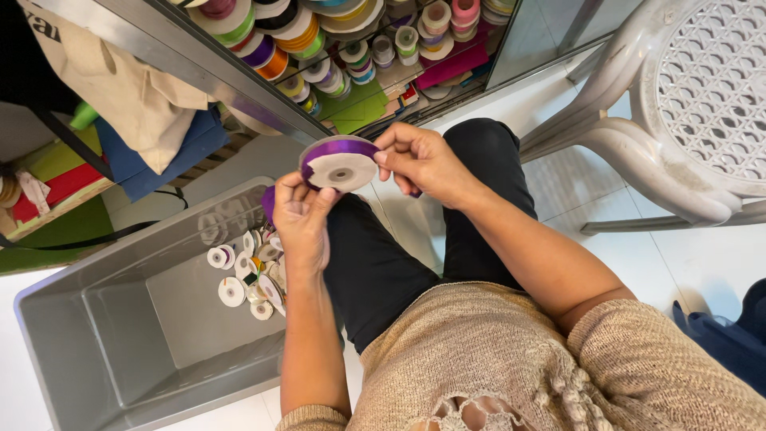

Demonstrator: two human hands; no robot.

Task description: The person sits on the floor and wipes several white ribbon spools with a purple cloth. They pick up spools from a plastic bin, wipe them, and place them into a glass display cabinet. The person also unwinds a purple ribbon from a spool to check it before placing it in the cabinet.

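Two bare hands meet over the person's lap, but the biggest thing in view is the grey plastic bin (104,335) on the white floor at lower left, its walls bare except near the far right corner, where a small heap of loose ribbon spools (249,275) lies on the bottom. Across from it, at upper right, stands a white plastic chair (662,120) with a lattice seat. Along the top runs a glass-fronted shelf (239,80) crammed with many coloured ribbon rolls (319,40). A beige cloth bag (120,88) hangs at upper left above blue, red and green sheets of material.

The person sits with black trousers (415,239) and a beige knitted top (511,359).

The purple ribbon spool (341,164) is held in the air between the bin and the knees, just above the bin's right rim, its white cardboard face toward the camera. The left hand (302,219) grips it from below, thumb and fingers closed on its lower left edge, with a bit of purple ribbon showing behind the fingers. The right hand (421,162) pinches the spool's right edge between thumb and fingertips.
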